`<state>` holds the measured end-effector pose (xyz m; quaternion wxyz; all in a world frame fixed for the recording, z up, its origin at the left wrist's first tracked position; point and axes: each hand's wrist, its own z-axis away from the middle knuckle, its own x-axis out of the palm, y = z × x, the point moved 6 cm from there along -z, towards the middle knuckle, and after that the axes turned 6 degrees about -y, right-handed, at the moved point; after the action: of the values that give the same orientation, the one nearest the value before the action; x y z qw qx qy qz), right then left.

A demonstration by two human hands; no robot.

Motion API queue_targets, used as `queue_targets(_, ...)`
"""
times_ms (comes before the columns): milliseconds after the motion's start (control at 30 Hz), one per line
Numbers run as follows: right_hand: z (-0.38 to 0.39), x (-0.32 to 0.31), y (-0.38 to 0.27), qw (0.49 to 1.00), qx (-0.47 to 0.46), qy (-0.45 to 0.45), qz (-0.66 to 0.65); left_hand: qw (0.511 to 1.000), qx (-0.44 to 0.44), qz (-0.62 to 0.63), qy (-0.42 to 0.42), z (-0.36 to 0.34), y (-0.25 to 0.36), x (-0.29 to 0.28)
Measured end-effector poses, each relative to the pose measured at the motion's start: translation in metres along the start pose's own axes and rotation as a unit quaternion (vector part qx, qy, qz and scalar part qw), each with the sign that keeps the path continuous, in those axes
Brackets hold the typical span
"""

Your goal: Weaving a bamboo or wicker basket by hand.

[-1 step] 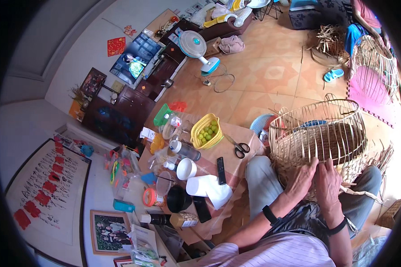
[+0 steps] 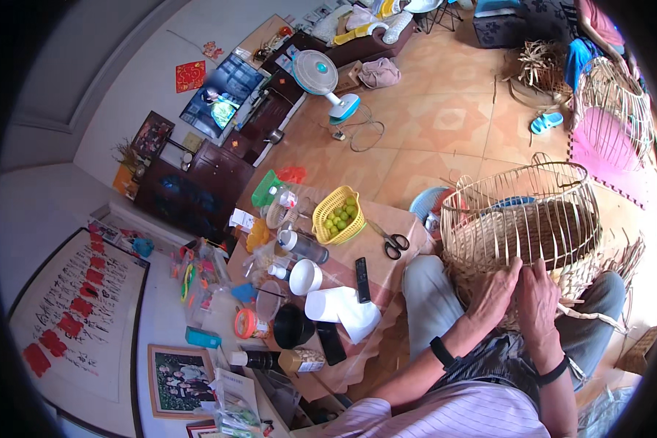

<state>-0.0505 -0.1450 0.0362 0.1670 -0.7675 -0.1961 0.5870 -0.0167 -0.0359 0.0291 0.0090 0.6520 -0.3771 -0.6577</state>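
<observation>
A large half-woven basket (image 2: 489, 240) of pale plant strips rests in my lap, between my knees. Its lower wall is closely woven, while bare upright stakes run up to a hoop rim. My left hand (image 2: 495, 293) is closed, fingertips pinched on the near wall of the basket. Right beside it, my right hand (image 2: 538, 301) pinches the same stretch of wall, thumb and fingers pressed together. The strip between the fingertips is mostly hidden. A loose flat strip (image 2: 591, 315) trails out to the right of my right hand, over my thigh.
On the table at left lie black scissors (image 2: 392, 246), a remote (image 2: 362, 280), a paper roll (image 2: 328, 305), and a yellow basket (image 2: 321, 219) of green fruit. A blue basin (image 2: 428, 201) stands behind my left knee. At far right, a person (image 2: 604, 29) handles another basket (image 2: 613, 109).
</observation>
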Motion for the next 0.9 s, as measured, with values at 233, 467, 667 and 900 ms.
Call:
queue_targets(233,0.003,0.001,0.002,0.998,0.002,0.047,-0.035,0.995,-0.087,0.022,-0.044,0.002,-0.004,0.005)
queue_targets(467,0.004,0.008,0.009,0.999,0.010,0.034,-0.032,0.991,0.002,0.110,0.075,0.006,-0.004,-0.011)
queue_targets(667,0.006,0.004,0.006,0.999,0.001,0.042,-0.026,0.994,0.020,0.073,0.085,0.014,-0.003,-0.003)
queue_targets(900,0.007,-0.003,-0.001,0.999,-0.020,0.009,-0.025,0.994,0.030,0.076,0.065,0.020,-0.013,0.004)
